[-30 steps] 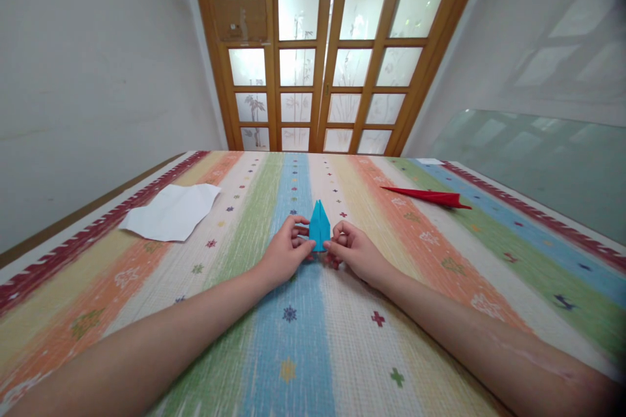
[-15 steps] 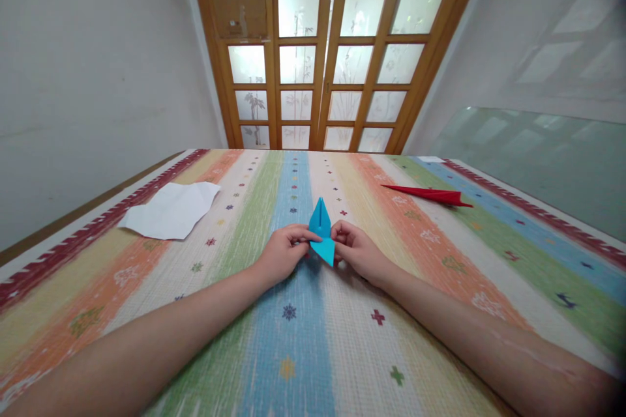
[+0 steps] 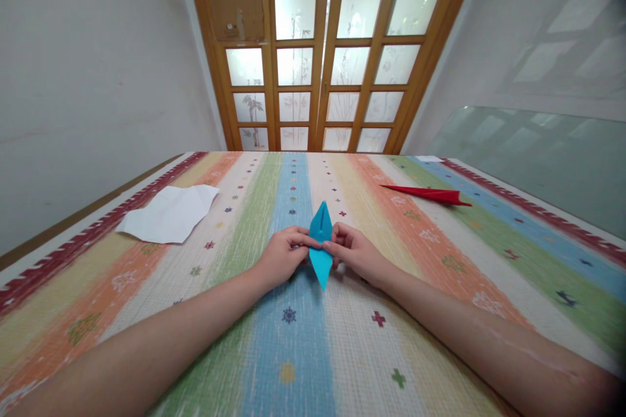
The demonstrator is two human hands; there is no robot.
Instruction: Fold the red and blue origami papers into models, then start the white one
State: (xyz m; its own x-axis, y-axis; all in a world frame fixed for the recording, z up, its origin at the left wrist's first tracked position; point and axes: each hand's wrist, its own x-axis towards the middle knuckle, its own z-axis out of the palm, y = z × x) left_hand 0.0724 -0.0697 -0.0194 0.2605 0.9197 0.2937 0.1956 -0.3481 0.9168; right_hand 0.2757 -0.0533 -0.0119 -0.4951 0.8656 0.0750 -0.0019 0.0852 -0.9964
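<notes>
Both my hands meet at the middle of a blue folded paper piece (image 3: 321,244) on the striped bench (image 3: 440,313). My left hand (image 3: 282,254) comes at it from the left, my right hand (image 3: 353,249) from the right, each grip narrowed to a pinch of thumb and fingertips on the paper's waist. The piece is a long diamond, its long axis running straight away from me along the bench's blue stripe: one point aims at the wooden doors (image 3: 323,58), the other back toward my chest. The pinch sits about midway, so a point stands free on either side of the grip, and neither hand is nearer than the other. Whether the near point touches the cloth I cannot tell. A white sheet (image 3: 169,213) lies well apart to the left, and a red folded paper (image 3: 430,195) well apart to the right.
</notes>
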